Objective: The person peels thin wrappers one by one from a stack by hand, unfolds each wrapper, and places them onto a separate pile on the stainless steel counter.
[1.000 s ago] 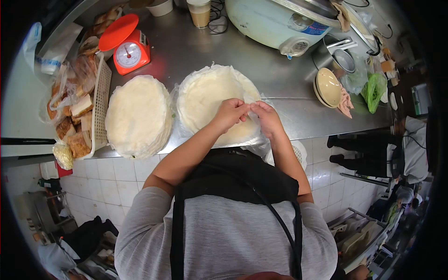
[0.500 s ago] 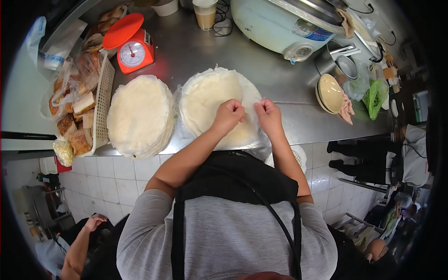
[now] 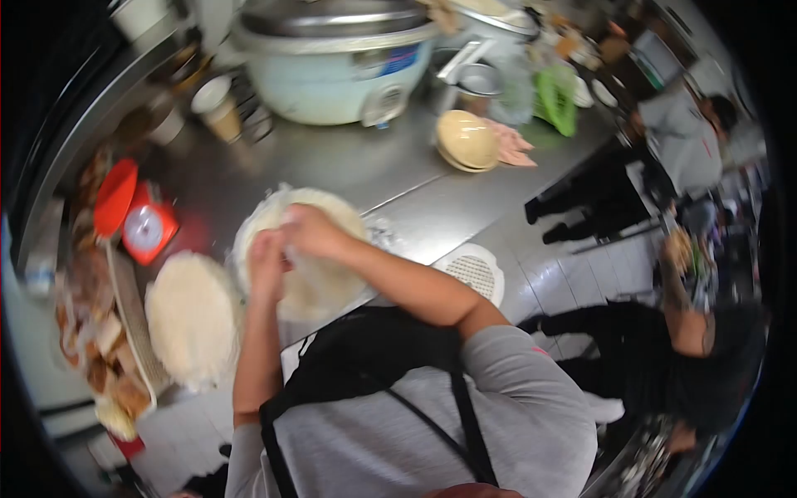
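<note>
A stack of thin round dough wrappers [image 3: 336,278] lies in front of me on the steel counter. My left hand [image 3: 267,259] is closed at the stack's left side, fingers bunched on the edge of a wrapper. Right beside it, my right hand [image 3: 311,230] is also pinched over the upper part of the stack. A pale sheet shows between and below the hands, though motion blurs the fingertips. To the left, a second wrapper stack [image 3: 193,315] sits on plastic.
A red dial scale [image 3: 145,224] and a basket [image 3: 133,315] of bread-like pieces are at left. A large rice cooker [image 3: 332,79], a paper cup [image 3: 217,108] and cream bowls [image 3: 466,139] stand behind. A white perforated stool [image 3: 475,274] is by the counter edge; people [image 3: 677,149] stand at right.
My view has turned, so the counter things appear shifted left. My hands, which pinched at the right part of the stack, are now close together over its left part.
</note>
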The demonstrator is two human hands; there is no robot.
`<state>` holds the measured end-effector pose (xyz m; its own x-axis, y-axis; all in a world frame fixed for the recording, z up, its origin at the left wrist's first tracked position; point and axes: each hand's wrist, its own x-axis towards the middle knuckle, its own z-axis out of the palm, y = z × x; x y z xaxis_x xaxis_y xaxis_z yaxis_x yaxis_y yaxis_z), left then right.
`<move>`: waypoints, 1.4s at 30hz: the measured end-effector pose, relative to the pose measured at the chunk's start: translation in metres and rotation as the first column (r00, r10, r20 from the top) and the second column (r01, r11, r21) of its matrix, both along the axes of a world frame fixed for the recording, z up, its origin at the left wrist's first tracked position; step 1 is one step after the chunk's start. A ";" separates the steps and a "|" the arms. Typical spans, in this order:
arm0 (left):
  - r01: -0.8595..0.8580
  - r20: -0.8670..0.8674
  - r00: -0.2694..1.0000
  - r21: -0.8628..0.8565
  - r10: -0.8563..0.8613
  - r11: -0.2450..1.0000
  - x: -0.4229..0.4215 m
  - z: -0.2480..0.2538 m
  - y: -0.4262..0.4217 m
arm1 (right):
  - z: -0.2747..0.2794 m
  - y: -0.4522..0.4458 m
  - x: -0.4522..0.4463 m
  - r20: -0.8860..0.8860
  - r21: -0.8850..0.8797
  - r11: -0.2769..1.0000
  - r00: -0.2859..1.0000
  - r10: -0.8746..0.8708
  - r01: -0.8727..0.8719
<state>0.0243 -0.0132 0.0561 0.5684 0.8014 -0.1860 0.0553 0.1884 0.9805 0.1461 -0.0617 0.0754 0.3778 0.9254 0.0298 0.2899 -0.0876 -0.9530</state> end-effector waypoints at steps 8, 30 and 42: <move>0.081 -0.192 0.977 0.737 0.092 0.671 -0.009 0.128 0.050 | 0.059 0.034 -0.026 -0.442 0.387 0.905 0.897 0.017 0.174; 0.346 -0.483 0.871 0.730 0.087 0.590 0.012 -0.035 -0.034 | -0.051 -0.103 0.002 -0.096 -0.401 0.896 0.964 -0.246 0.189; 0.383 -0.443 0.897 0.753 -0.019 0.534 -0.009 -0.021 -0.049 | 0.000 -0.074 -0.008 0.930 0.138 0.964 0.364 -0.047 -0.227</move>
<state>0.0155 -0.0621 0.0349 0.7755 0.5745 0.2618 0.3394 -0.7290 0.5944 0.1381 -0.1353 0.0749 -0.0993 0.8666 0.4890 0.9864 0.1505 -0.0664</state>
